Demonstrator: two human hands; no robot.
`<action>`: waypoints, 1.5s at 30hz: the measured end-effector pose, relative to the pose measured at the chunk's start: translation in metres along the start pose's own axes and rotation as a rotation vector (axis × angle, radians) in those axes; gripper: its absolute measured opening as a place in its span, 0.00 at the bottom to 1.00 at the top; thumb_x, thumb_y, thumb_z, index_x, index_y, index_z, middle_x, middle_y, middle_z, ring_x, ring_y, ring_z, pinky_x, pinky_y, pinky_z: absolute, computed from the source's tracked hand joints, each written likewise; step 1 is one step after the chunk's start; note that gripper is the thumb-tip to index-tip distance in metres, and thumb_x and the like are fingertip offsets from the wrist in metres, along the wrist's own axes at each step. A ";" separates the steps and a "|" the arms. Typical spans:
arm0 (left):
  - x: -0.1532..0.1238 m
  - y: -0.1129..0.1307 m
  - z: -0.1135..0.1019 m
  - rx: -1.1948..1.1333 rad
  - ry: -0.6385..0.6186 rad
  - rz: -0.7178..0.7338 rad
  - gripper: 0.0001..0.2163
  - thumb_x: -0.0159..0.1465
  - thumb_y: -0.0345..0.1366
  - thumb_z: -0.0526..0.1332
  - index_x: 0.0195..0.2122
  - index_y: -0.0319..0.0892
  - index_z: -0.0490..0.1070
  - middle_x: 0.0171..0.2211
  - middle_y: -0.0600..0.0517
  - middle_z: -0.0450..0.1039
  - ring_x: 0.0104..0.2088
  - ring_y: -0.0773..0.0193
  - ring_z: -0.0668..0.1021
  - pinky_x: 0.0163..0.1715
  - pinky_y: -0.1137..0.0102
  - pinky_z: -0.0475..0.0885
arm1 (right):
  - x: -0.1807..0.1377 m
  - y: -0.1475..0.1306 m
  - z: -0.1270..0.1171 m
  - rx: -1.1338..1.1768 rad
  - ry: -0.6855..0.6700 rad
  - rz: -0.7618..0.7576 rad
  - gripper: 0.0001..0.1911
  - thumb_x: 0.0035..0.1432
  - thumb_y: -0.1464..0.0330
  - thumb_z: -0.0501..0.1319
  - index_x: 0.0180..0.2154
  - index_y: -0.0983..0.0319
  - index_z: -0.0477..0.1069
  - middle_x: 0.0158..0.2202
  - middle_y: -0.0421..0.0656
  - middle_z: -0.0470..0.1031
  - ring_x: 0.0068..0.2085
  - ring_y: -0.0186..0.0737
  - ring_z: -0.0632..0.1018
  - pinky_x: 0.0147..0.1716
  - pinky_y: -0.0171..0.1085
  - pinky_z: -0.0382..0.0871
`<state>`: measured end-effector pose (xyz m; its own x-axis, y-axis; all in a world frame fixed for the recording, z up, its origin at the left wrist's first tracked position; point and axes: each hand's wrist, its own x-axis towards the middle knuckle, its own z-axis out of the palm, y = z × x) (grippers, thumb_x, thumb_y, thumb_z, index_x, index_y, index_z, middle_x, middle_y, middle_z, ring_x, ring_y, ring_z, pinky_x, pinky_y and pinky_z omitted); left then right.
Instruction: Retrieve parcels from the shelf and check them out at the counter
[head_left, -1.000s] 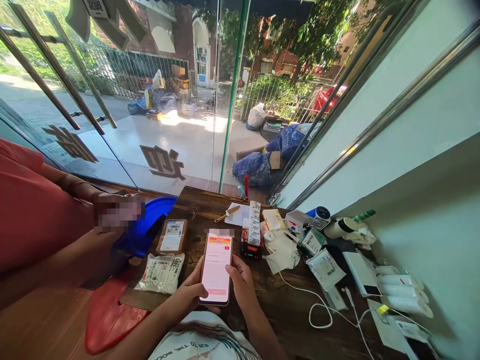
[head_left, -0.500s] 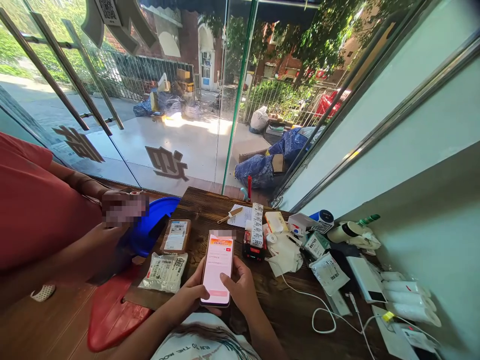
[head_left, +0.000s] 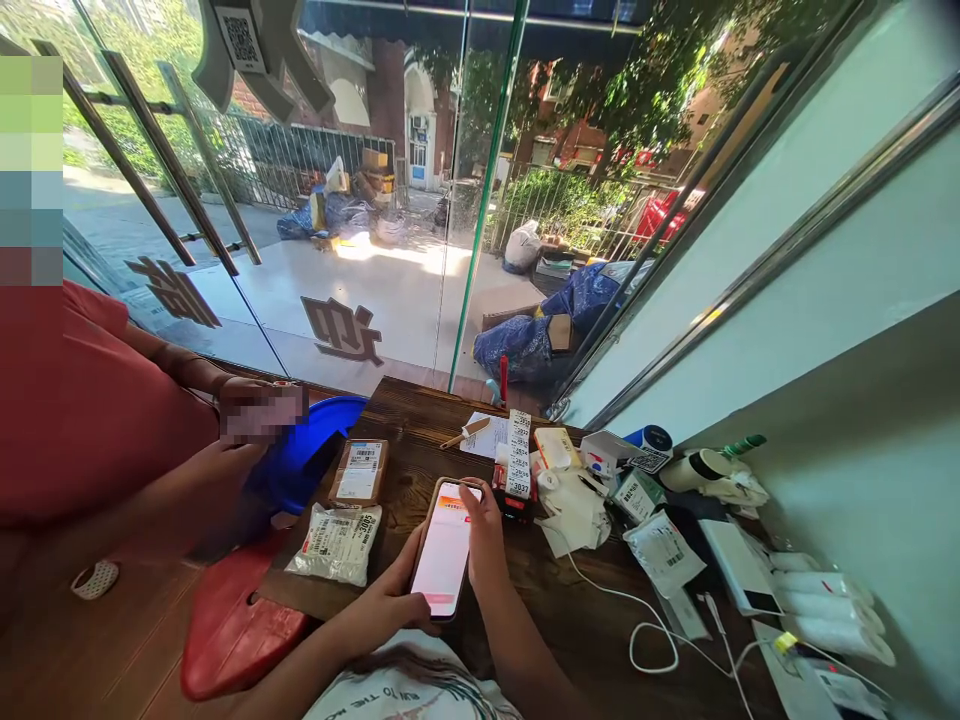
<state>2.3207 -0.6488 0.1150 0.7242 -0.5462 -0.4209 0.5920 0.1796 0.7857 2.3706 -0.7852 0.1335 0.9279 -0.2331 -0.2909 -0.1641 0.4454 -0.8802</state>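
A smartphone (head_left: 441,560) with a lit, mostly pale pink screen is held over the table's near edge. My left hand (head_left: 405,590) wraps the phone's lower left side, its thumb lying across the bottom of the screen. At the upper right side my right hand (head_left: 484,530) grips the phone, its thumb over the top of the screen. To the left lie a white plastic parcel (head_left: 337,543) and a brown boxed parcel (head_left: 358,472), both labelled. Beyond the phone stands a label printer (head_left: 514,500) with a strip of number labels (head_left: 518,450) rising from it.
The dark wooden table (head_left: 409,425) also bears papers, a small pouch (head_left: 666,552), a white cable (head_left: 634,625) and white rolls (head_left: 829,605). A person in a red shirt (head_left: 135,430) stands at left, near a blue bin (head_left: 326,415) and a red stool (head_left: 240,630).
My right thumb has moved from the middle of the screen up to its top. The right hand has slid higher along the phone, which tilts slightly more. The view has shifted a little.
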 end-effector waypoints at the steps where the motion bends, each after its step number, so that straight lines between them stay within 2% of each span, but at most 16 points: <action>1: -0.001 0.003 0.001 -0.006 0.004 -0.019 0.52 0.44 0.24 0.55 0.65 0.59 0.25 0.64 0.50 0.52 0.42 0.56 0.72 0.33 0.65 0.74 | -0.002 0.000 0.000 0.017 -0.002 0.014 0.14 0.43 0.59 0.62 0.32 0.58 0.65 0.23 0.33 0.72 0.23 0.35 0.72 0.24 0.34 0.65; 6: -0.007 0.015 0.004 -0.033 -0.066 -0.057 0.52 0.45 0.24 0.54 0.63 0.62 0.18 0.61 0.49 0.58 0.39 0.57 0.74 0.30 0.66 0.75 | -0.008 0.003 -0.004 0.038 -0.036 0.035 0.13 0.41 0.64 0.57 0.33 0.57 0.64 0.20 0.32 0.72 0.21 0.36 0.72 0.23 0.34 0.64; 11: -0.010 0.017 0.005 -0.046 -0.087 -0.037 0.53 0.45 0.23 0.53 0.62 0.60 0.15 0.58 0.49 0.62 0.41 0.56 0.75 0.30 0.68 0.74 | -0.007 0.008 -0.004 0.011 -0.035 0.015 0.14 0.44 0.61 0.61 0.34 0.58 0.63 0.20 0.31 0.71 0.22 0.35 0.72 0.23 0.34 0.63; 14: -0.010 0.016 0.004 -0.073 -0.091 -0.050 0.53 0.45 0.22 0.53 0.62 0.61 0.17 0.59 0.49 0.62 0.40 0.59 0.75 0.31 0.69 0.74 | -0.006 0.010 -0.005 0.000 -0.036 0.006 0.16 0.45 0.58 0.62 0.34 0.58 0.64 0.21 0.32 0.71 0.22 0.36 0.72 0.23 0.34 0.62; 17: -0.010 0.016 0.004 -0.132 -0.110 -0.055 0.52 0.44 0.22 0.52 0.63 0.63 0.19 0.61 0.51 0.59 0.40 0.59 0.76 0.33 0.67 0.75 | -0.009 0.009 -0.008 0.001 -0.076 0.012 0.14 0.47 0.57 0.58 0.34 0.58 0.65 0.23 0.34 0.73 0.23 0.37 0.73 0.25 0.36 0.64; 23: -0.014 0.021 0.003 -0.204 -0.045 -0.079 0.52 0.41 0.22 0.52 0.65 0.58 0.28 0.63 0.51 0.54 0.46 0.52 0.74 0.35 0.63 0.75 | -0.025 0.006 -0.013 -0.035 -0.219 0.036 0.17 0.46 0.62 0.59 0.40 0.60 0.70 0.34 0.41 0.79 0.34 0.42 0.76 0.33 0.39 0.68; 28: -0.016 0.026 0.003 -0.268 -0.012 -0.073 0.53 0.41 0.22 0.53 0.65 0.59 0.29 0.64 0.52 0.54 0.48 0.52 0.73 0.38 0.63 0.74 | -0.037 0.009 -0.013 0.008 -0.325 0.082 0.23 0.45 0.65 0.58 0.45 0.61 0.69 0.37 0.43 0.80 0.35 0.44 0.77 0.32 0.39 0.69; 31: -0.016 0.027 0.003 -0.244 0.024 -0.079 0.53 0.40 0.22 0.54 0.66 0.56 0.27 0.65 0.49 0.51 0.48 0.50 0.73 0.36 0.61 0.75 | -0.037 0.013 -0.012 -0.001 -0.274 0.104 0.22 0.42 0.66 0.60 0.44 0.61 0.69 0.34 0.42 0.80 0.30 0.41 0.77 0.27 0.38 0.69; 35: -0.017 0.027 0.003 -0.204 0.000 -0.081 0.53 0.42 0.23 0.54 0.65 0.57 0.26 0.64 0.49 0.53 0.50 0.48 0.72 0.36 0.58 0.75 | -0.033 0.016 -0.008 -0.020 -0.187 0.074 0.18 0.41 0.65 0.63 0.38 0.61 0.70 0.31 0.40 0.79 0.26 0.38 0.75 0.24 0.36 0.68; 41: -0.018 0.027 0.005 -0.143 -0.015 -0.049 0.54 0.41 0.23 0.55 0.65 0.57 0.25 0.64 0.49 0.53 0.49 0.52 0.73 0.37 0.63 0.75 | -0.031 0.019 -0.004 -0.045 -0.089 0.025 0.19 0.41 0.61 0.70 0.36 0.62 0.72 0.31 0.40 0.80 0.31 0.39 0.77 0.31 0.35 0.70; 45: -0.020 0.030 0.006 -0.160 -0.007 -0.063 0.52 0.41 0.23 0.55 0.66 0.56 0.28 0.63 0.50 0.55 0.47 0.54 0.74 0.38 0.64 0.75 | -0.031 0.025 -0.004 0.015 -0.071 0.048 0.25 0.42 0.50 0.66 0.36 0.61 0.72 0.31 0.42 0.80 0.30 0.42 0.78 0.30 0.39 0.71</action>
<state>2.3221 -0.6372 0.1494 0.6820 -0.5657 -0.4636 0.6852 0.2725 0.6754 2.3364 -0.7700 0.1187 0.9406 -0.1500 -0.3047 -0.2042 0.4672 -0.8603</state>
